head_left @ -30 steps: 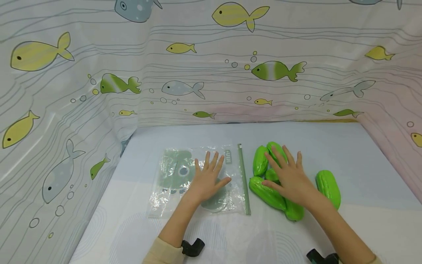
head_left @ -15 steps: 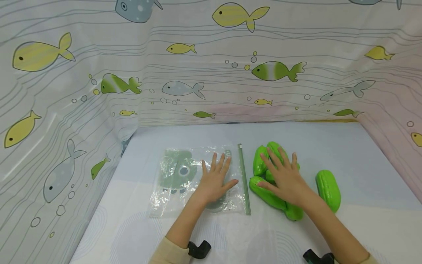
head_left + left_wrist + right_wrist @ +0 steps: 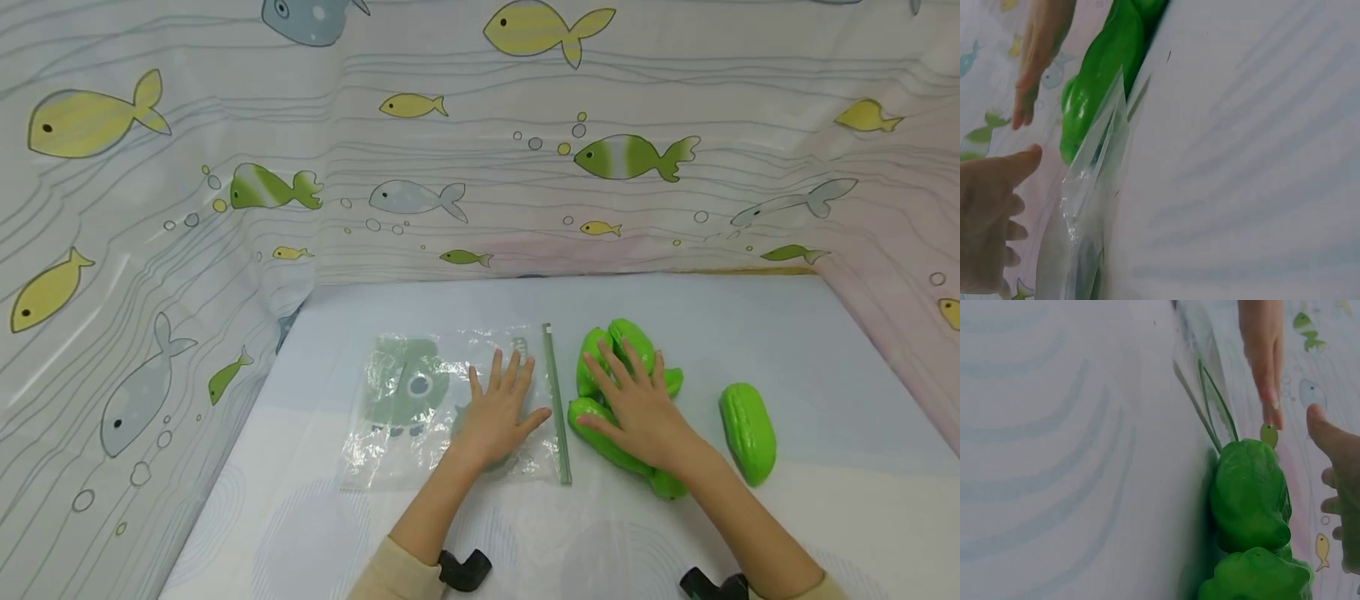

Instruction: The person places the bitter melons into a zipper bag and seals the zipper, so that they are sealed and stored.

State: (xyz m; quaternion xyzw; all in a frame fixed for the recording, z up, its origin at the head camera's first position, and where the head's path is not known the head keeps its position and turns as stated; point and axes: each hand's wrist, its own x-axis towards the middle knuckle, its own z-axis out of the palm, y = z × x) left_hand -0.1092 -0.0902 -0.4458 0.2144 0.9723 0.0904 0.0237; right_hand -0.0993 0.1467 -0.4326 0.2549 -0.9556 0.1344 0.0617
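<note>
A clear zip bag (image 3: 405,383) with a green animal print lies flat on the table, its green zip strip (image 3: 557,408) on the right. Fingers spread, my left hand (image 3: 501,421) hovers over the bag's right part; the left wrist view shows this hand (image 3: 988,219) apart from the plastic. My right hand (image 3: 641,412) is held, also with spread fingers, above a cluster of glossy green peppers (image 3: 607,437), hiding some of them. In the right wrist view a gap separates that hand (image 3: 1341,475) from the peppers (image 3: 1249,494). Neither hand holds anything.
One more green pepper (image 3: 748,433) lies apart, right of the cluster. A pale patterned cloth (image 3: 300,533) covers the table. Behind and at the sides hangs a fish-print curtain (image 3: 480,150). Black wrist-worn devices (image 3: 465,571) show below both hands.
My left hand has drifted right across the bag toward the zip strip. My right hand has shifted slightly left over the peppers. Bag and peppers stay in place.
</note>
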